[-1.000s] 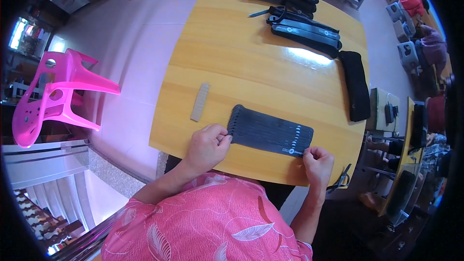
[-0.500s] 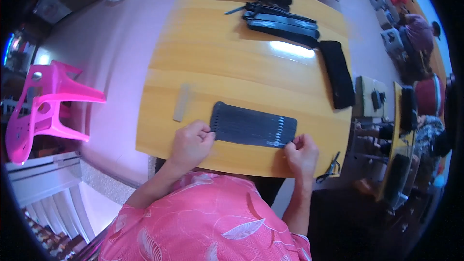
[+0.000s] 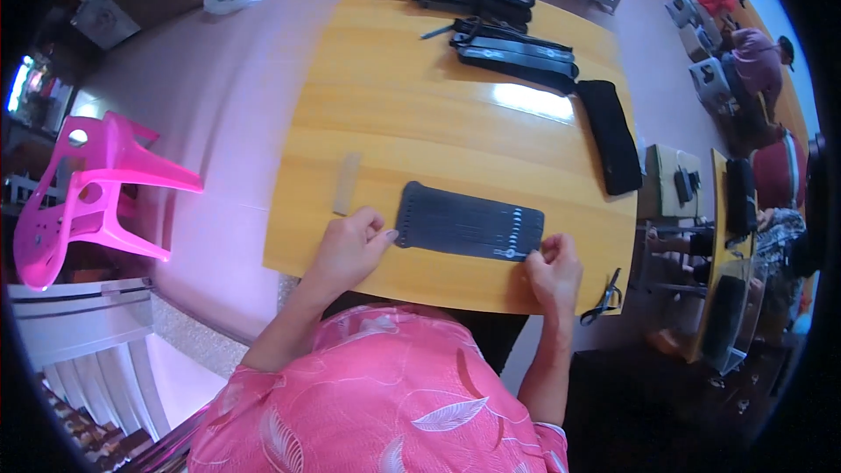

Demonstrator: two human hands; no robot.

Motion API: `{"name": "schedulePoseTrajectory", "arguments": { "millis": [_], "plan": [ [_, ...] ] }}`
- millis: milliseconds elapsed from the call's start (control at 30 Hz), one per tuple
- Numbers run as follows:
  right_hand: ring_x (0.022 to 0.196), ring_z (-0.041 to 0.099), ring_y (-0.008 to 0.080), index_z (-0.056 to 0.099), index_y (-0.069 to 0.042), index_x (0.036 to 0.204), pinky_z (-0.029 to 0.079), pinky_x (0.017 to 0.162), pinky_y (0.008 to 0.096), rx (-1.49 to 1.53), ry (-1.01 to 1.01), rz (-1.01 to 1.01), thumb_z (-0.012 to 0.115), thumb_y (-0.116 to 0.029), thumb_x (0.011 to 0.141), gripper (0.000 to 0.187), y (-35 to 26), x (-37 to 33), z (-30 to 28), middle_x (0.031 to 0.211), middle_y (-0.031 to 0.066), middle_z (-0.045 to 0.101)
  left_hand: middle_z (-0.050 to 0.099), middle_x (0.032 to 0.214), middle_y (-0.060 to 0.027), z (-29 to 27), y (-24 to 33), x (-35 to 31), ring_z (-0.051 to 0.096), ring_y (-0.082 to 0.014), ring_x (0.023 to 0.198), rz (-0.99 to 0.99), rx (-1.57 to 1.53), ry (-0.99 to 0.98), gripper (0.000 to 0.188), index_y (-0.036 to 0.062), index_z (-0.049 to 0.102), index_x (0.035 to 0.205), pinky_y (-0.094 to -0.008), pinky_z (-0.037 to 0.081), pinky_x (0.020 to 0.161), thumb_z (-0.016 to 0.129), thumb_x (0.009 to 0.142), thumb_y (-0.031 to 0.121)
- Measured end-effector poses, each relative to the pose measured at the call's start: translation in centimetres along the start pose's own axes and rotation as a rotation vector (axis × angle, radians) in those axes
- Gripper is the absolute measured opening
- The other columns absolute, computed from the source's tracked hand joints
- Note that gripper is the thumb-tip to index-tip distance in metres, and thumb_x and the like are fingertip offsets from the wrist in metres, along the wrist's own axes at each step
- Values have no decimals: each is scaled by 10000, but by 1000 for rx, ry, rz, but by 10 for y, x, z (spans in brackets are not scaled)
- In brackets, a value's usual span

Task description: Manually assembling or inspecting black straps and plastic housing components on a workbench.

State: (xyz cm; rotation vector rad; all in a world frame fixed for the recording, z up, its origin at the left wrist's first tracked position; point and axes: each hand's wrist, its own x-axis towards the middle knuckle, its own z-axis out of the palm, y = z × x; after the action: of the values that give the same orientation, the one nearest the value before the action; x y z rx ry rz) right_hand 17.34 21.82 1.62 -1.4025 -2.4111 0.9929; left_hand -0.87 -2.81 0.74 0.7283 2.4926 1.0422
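A flat, dark grey bundle of narrow strips (image 3: 469, 221) lies on the table in front of me. The strips sit side by side, with a row of small holes along the left end and white marks near the right end. At its lower left corner, my left hand (image 3: 355, 250) pinches the edge with thumb and fingers. My right hand (image 3: 555, 273) is closed at the lower right corner, its fingertips pressed together on the edge. Small black-handled scissors (image 3: 603, 300) rest near the table's front right corner. Left of the strips lies a translucent ruler-like piece (image 3: 347, 182).
Tied bundles of dark strips (image 3: 515, 57) lie toward the far side of the wooden table (image 3: 394, 114). A black fabric piece (image 3: 611, 136) is along the right edge. A pink stool (image 3: 109, 184) stands at left. Other people (image 3: 760, 61) sit at far right.
The table and everything on it sit slightly farther right in the view. Both hands stay at the lower corners of the dark strips, which look nearly unchanged.
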Motion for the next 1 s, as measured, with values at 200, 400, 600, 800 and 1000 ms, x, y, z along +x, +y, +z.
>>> {"name": "schedulePoseTrajectory", "arguments": {
  "millis": [200,400,600,800,1000],
  "plan": [
    [562,531,95,555,9,1085,423,506,227,689,-201,146,539,-80,925,184,1,-6,-24,676,25,558,609,873,-55,-20,0,1,571,-94,661,-140,-582,249,270,-36,548,1126,-238,471,575,592,927,141],
    [920,627,266,521,30,1192,525,801,355,186,115,-523,555,-65,895,313,-23,-13,-10,1002,174,613,543,1219,-260,-8,33,10,535,-330,1150,292,-167,300,400,-57,515,1226,-390,406,995,540,956,237],
    [1294,406,381,476,46,1288,313,1085,457,-208,82,-1039,530,-207,849,509,-78,6,76,1323,228,485,377,1396,-288,30,60,30,326,-436,1333,728,-180,87,566,-55,411,1350,-456,259,1102,368,997,385],
    [1349,322,408,437,75,1322,240,1123,483,-237,25,-953,474,-241,867,555,-65,16,93,1391,256,406,266,1488,-246,53,42,48,175,-429,1404,708,-78,-37,663,-24,267,1445,-482,141,1138,309,990,456],
    [1354,315,402,471,-21,1334,233,1122,495,-380,-37,-834,552,-315,864,560,-46,24,54,1417,236,386,284,1479,-240,57,41,45,192,-431,1394,638,150,-75,659,62,312,1448,-605,120,1098,338,965,510]
  ]
}}
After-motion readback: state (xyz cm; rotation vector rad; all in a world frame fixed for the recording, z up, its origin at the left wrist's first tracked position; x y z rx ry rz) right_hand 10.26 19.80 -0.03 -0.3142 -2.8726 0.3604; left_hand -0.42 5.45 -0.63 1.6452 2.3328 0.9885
